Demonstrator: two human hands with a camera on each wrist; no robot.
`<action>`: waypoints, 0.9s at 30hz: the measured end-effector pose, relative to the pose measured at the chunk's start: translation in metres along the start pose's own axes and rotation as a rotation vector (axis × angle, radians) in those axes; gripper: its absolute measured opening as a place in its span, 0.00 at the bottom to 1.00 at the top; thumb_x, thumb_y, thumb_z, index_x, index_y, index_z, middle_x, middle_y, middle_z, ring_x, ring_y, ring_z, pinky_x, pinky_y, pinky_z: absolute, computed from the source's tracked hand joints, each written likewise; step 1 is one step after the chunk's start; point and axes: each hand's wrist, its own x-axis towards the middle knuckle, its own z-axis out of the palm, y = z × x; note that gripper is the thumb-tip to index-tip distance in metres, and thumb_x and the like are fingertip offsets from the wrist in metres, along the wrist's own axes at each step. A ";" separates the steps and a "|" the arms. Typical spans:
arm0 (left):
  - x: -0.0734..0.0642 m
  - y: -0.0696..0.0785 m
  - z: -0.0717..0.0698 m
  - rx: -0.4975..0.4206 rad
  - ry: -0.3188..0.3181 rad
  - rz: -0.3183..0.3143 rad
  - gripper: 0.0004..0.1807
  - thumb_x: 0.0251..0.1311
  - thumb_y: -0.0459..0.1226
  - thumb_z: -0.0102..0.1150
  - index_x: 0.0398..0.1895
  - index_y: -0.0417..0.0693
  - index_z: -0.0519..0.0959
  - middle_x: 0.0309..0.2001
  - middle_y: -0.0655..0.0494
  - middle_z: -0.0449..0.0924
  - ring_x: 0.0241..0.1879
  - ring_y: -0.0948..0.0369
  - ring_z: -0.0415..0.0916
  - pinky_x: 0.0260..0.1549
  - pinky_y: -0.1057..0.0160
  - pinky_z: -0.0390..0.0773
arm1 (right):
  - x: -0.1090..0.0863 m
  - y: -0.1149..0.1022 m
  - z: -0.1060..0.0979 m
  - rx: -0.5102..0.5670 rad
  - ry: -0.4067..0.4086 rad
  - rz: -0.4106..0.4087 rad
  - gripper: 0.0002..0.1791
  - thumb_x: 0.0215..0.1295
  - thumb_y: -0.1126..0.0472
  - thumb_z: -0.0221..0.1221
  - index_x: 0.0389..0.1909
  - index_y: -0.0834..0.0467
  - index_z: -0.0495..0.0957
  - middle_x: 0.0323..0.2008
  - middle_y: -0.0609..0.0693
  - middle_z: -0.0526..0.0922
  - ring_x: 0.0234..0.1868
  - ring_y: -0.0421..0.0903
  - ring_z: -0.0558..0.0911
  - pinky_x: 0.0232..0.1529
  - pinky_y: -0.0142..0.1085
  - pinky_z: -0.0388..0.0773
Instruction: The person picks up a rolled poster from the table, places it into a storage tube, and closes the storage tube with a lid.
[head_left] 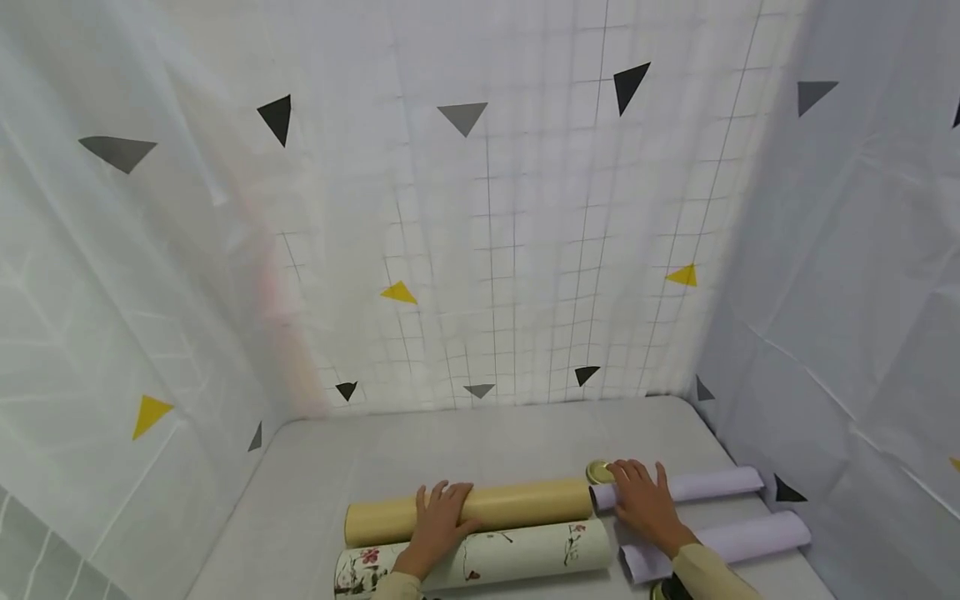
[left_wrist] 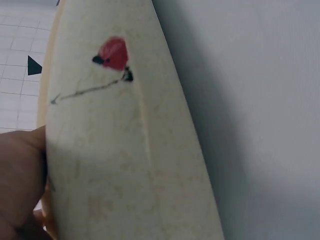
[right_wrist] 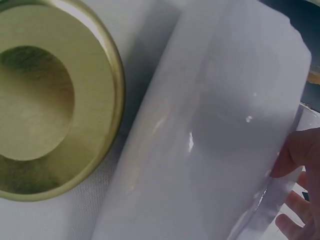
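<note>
Your left hand [head_left: 438,527], fingers spread, rests across a smooth tan cylinder [head_left: 528,504]; its thumb reaches toward a cream cylinder printed with red blossoms and dark twigs [head_left: 536,552], lying alongside, nearer you; your right hand [head_left: 647,504], fingers apart, lies over the farther glossy lavender roll [head_left: 712,483], its fingertips by a round gold-coloured metal lid [head_left: 597,472], contact unclear; a nearer glossy lavender roll [head_left: 750,537] lies below it, beside a second round gold-coloured lid [right_wrist: 57,102]; all rest on the pale grey tabletop [head_left: 450,442].
</note>
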 end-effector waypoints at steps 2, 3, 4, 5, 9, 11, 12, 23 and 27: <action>0.002 0.002 -0.004 0.021 -0.033 -0.011 0.33 0.60 0.53 0.69 0.65 0.47 0.76 0.60 0.48 0.82 0.63 0.41 0.71 0.62 0.27 0.58 | 0.001 -0.001 -0.002 -0.002 -0.004 0.000 0.33 0.43 0.65 0.73 0.56 0.59 0.78 0.56 0.58 0.82 0.61 0.60 0.78 0.64 0.75 0.62; 0.003 0.003 -0.005 0.023 -0.047 -0.025 0.34 0.59 0.52 0.70 0.65 0.47 0.76 0.60 0.48 0.82 0.64 0.41 0.71 0.63 0.27 0.58 | 0.001 -0.001 -0.002 -0.004 -0.008 0.000 0.32 0.43 0.65 0.72 0.55 0.59 0.79 0.56 0.58 0.82 0.61 0.61 0.78 0.64 0.75 0.62; 0.004 0.004 -0.006 0.031 -0.062 -0.037 0.35 0.58 0.52 0.71 0.65 0.47 0.76 0.61 0.48 0.81 0.64 0.42 0.71 0.64 0.27 0.58 | 0.001 -0.001 -0.002 -0.004 -0.016 0.003 0.31 0.43 0.66 0.72 0.55 0.59 0.79 0.57 0.59 0.81 0.61 0.61 0.78 0.64 0.75 0.61; 0.004 0.005 -0.008 0.034 -0.076 -0.052 0.35 0.57 0.51 0.72 0.66 0.47 0.76 0.61 0.48 0.81 0.64 0.43 0.71 0.64 0.28 0.58 | 0.000 -0.001 -0.001 -0.004 -0.025 0.006 0.31 0.44 0.66 0.72 0.54 0.60 0.79 0.57 0.59 0.81 0.61 0.62 0.78 0.65 0.75 0.61; 0.004 0.008 -0.008 0.051 -0.081 -0.081 0.38 0.52 0.49 0.77 0.66 0.49 0.76 0.61 0.50 0.81 0.64 0.44 0.70 0.64 0.29 0.59 | 0.000 0.000 0.005 0.006 -0.038 0.015 0.27 0.44 0.68 0.72 0.50 0.59 0.80 0.56 0.59 0.81 0.62 0.63 0.77 0.65 0.76 0.59; 0.005 0.008 -0.008 0.065 -0.075 -0.083 0.39 0.49 0.49 0.78 0.66 0.50 0.75 0.61 0.51 0.81 0.64 0.45 0.70 0.64 0.29 0.60 | 0.000 0.001 0.006 0.001 -0.033 0.019 0.26 0.44 0.68 0.73 0.49 0.58 0.80 0.56 0.59 0.81 0.61 0.63 0.77 0.64 0.76 0.60; 0.005 0.008 -0.007 0.071 -0.070 -0.084 0.40 0.48 0.48 0.79 0.66 0.50 0.75 0.60 0.51 0.81 0.64 0.45 0.70 0.63 0.29 0.60 | 0.001 0.001 0.007 -0.003 -0.027 0.018 0.26 0.43 0.68 0.73 0.48 0.58 0.80 0.56 0.59 0.82 0.61 0.63 0.77 0.64 0.76 0.60; 0.002 0.008 -0.002 0.084 -0.026 -0.096 0.38 0.48 0.47 0.78 0.65 0.52 0.76 0.60 0.54 0.81 0.60 0.48 0.73 0.62 0.30 0.61 | 0.001 0.004 0.010 -0.024 0.029 0.006 0.27 0.41 0.67 0.75 0.46 0.57 0.79 0.52 0.57 0.82 0.61 0.63 0.76 0.65 0.73 0.62; 0.001 0.009 -0.002 0.112 -0.030 -0.096 0.38 0.48 0.48 0.77 0.65 0.52 0.76 0.61 0.54 0.82 0.59 0.49 0.74 0.60 0.31 0.61 | -0.002 0.005 0.012 -0.038 0.054 0.008 0.27 0.40 0.65 0.76 0.45 0.57 0.79 0.50 0.57 0.82 0.61 0.63 0.76 0.65 0.71 0.62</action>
